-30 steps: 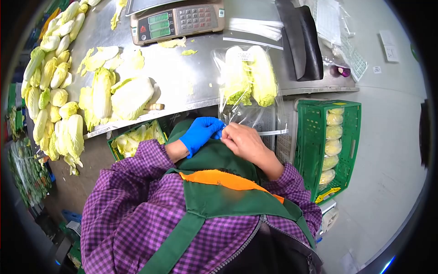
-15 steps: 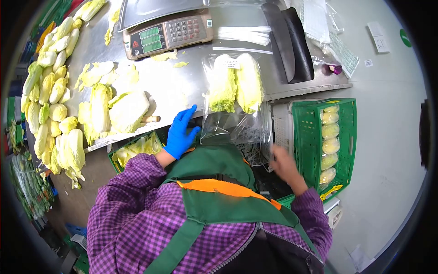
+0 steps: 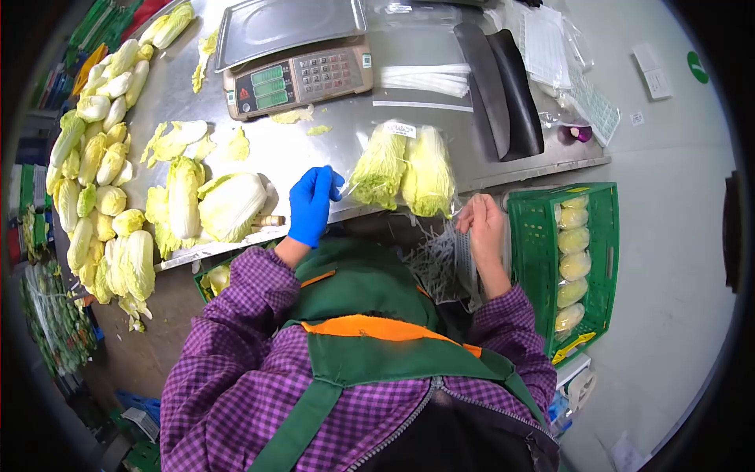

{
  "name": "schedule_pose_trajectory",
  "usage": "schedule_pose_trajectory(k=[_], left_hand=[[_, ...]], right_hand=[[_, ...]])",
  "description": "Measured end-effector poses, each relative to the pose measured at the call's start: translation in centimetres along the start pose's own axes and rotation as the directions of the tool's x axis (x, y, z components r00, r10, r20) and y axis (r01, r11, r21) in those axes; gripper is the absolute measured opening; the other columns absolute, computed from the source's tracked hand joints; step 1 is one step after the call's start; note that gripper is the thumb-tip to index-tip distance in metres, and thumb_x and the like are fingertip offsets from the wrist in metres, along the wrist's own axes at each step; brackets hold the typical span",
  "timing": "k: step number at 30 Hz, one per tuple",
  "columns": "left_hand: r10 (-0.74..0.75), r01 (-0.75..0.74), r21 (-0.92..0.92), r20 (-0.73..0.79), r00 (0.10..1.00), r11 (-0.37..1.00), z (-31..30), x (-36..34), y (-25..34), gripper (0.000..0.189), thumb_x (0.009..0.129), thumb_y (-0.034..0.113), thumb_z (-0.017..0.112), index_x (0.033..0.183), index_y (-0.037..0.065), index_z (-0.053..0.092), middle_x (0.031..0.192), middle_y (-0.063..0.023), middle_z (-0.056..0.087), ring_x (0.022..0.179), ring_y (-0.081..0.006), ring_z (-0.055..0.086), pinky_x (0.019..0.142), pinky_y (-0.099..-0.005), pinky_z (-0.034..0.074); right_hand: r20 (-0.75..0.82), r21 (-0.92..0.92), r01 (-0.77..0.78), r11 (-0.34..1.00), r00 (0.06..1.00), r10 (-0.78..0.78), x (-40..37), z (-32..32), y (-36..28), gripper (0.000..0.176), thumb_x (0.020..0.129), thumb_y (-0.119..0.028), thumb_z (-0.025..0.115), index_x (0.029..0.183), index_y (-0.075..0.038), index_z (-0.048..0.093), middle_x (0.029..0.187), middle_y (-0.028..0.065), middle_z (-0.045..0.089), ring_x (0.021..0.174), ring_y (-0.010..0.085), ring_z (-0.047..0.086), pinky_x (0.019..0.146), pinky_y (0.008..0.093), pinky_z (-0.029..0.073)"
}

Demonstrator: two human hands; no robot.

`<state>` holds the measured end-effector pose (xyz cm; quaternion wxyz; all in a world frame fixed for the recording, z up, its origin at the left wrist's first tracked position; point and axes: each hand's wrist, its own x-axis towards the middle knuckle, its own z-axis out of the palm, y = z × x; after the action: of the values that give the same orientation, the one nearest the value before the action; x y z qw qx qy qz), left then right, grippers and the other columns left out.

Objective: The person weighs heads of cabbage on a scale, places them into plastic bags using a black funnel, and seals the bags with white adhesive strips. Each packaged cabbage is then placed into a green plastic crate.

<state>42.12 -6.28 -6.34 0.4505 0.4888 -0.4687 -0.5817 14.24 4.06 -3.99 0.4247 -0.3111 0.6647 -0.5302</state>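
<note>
Two pale yellow-green napa cabbages lie side by side in a clear plastic bag with a white label at its top. The bag rests at the table's front edge. At its lower left, my blue-gloved left hand has its fingers pinched together at the clear film. My bare right hand pinches the film at the lower right corner. The film between the hands is hard to see. Left of the gloved hand are a trimmed cabbage and a short wooden handle.
A scale stands behind the bag. Many loose cabbages are heaped at the left. A green crate with several wrapped cabbages stands at the right. Flat bags and a black curved sheet lie at the back.
My right hand has risen to the bag's lower right corner. The bag's loose lower part no longer hangs over the edge. My left hand's spread fingers have closed.
</note>
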Motion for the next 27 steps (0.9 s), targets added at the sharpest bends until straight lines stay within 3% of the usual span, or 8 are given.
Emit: schedule_pose_trajectory(k=[8, 13, 16, 17, 19, 23, 25, 27], left_hand=[[-0.441, 0.399, 0.356, 0.043, 0.896, 0.845, -1.1, 2.9, -5.4, 0.033, 0.086, 0.032, 0.063, 0.072, 0.002, 0.066, 0.057, -0.0016, 0.057, 0.051, -0.0088, 0.048, 0.052, -0.0252, 0.042], [-0.016, -0.004, 0.411, 0.045, 0.999, 0.911, 0.3, 3.7, -2.7, 0.046, 0.082, 0.033, 0.068, 0.116, 0.003, 0.056, 0.101, -0.0098, 0.061, 0.089, -0.0165, 0.058, 0.074, -0.0312, 0.047], [-0.125, 0.008, 0.385, 0.280, 0.952, 0.923, 3.2, 4.8, -3.2, 0.078, 0.078, 0.032, 0.072, 0.139, 0.002, 0.032, 0.129, -0.0196, 0.047, 0.115, -0.0251, 0.050, 0.094, -0.0379, 0.043], [-0.175, 0.035, 0.384, 0.336, 0.926, 0.923, 4.1, 5.3, -3.8, 0.080, 0.078, 0.030, 0.073, 0.139, 0.000, 0.031, 0.129, -0.0199, 0.047, 0.116, -0.0258, 0.049, 0.095, -0.0383, 0.042], [-0.261, 0.249, 0.090, 0.484, 0.835, 0.964, 4.3, 6.3, -4.0, 0.070, 0.080, 0.016, 0.070, 0.136, -0.002, 0.034, 0.124, -0.0161, 0.052, 0.109, -0.0251, 0.055, 0.091, -0.0342, 0.046], [-0.425, 0.642, -0.098, 0.672, 0.606, 0.760, 4.4, 6.3, -1.0, 0.054, 0.085, 0.013, 0.059, 0.133, -0.001, 0.039, 0.123, -0.0154, 0.054, 0.108, -0.0259, 0.056, 0.092, -0.0375, 0.047], [-0.395, 0.746, -0.205, 0.744, 0.539, 0.634, 6.5, 4.7, -1.3, 0.059, 0.084, 0.018, 0.060, 0.136, -0.001, 0.036, 0.128, -0.0134, 0.051, 0.115, -0.0247, 0.052, 0.098, -0.0366, 0.042], [-0.318, 0.467, 0.047, 0.792, 0.521, 0.883, 9.4, 4.2, -1.8, 0.071, 0.083, 0.032, 0.065, 0.138, 0.000, 0.033, 0.134, -0.0108, 0.046, 0.124, -0.0226, 0.044, 0.105, -0.0368, 0.033]], right_hand=[[0.075, 0.068, -0.419, 0.905, 0.907, 0.415, -0.1, 0.4, 3.7, 0.025, 0.093, -0.025, 0.050, 0.079, -0.004, 0.053, 0.059, 0.0045, 0.052, 0.042, 0.0108, 0.045, 0.045, 0.0268, 0.047], [-0.070, -0.172, -0.190, 0.967, 0.981, 0.181, 0.7, 1.5, 1.9, 0.034, 0.088, -0.031, 0.060, 0.096, 0.001, 0.055, 0.070, 0.0054, 0.057, 0.054, 0.0082, 0.053, 0.048, 0.0229, 0.044], [0.018, -0.295, -0.269, 0.917, 0.958, 0.287, 2.3, 2.6, 4.2, 0.052, 0.086, -0.036, 0.062, 0.118, 0.004, 0.052, 0.103, 0.0179, 0.062, 0.092, 0.0205, 0.059, 0.080, 0.0311, 0.047], [0.130, 0.061, -0.359, 0.931, 0.928, 0.349, 2.0, 3.7, 3.8, 0.052, 0.086, -0.038, 0.059, 0.117, 0.005, 0.053, 0.104, 0.0159, 0.062, 0.094, 0.0208, 0.060, 0.082, 0.0303, 0.046], [0.002, 0.031, -0.322, 0.946, 0.947, 0.322, 0.9, 5.6, 2.7, 0.051, 0.090, -0.038, 0.054, 0.118, 0.003, 0.053, 0.109, 0.0138, 0.060, 0.097, 0.0189, 0.059, 0.084, 0.0301, 0.046], [0.259, 0.788, -0.418, 0.452, 0.891, 0.372, -1.4, 3.7, 3.7, 0.069, 0.091, -0.059, 0.041, 0.136, -0.008, 0.033, 0.114, 0.0099, 0.055, 0.102, 0.0197, 0.056, 0.090, 0.0379, 0.045], [0.253, 0.707, -0.419, 0.570, 0.902, 0.350, -2.4, 4.1, 1.8, 0.071, 0.092, -0.058, 0.038, 0.142, -0.011, 0.023, 0.131, 0.0098, 0.041, 0.120, 0.0229, 0.042, 0.098, 0.0447, 0.040], [0.113, 0.377, 0.034, 0.926, 0.990, -0.082, -3.9, 4.1, -2.5, 0.074, 0.091, -0.056, 0.040, 0.147, -0.019, 0.010, 0.147, 0.0085, 0.026, 0.136, 0.0271, 0.025, 0.110, 0.0512, 0.019]])
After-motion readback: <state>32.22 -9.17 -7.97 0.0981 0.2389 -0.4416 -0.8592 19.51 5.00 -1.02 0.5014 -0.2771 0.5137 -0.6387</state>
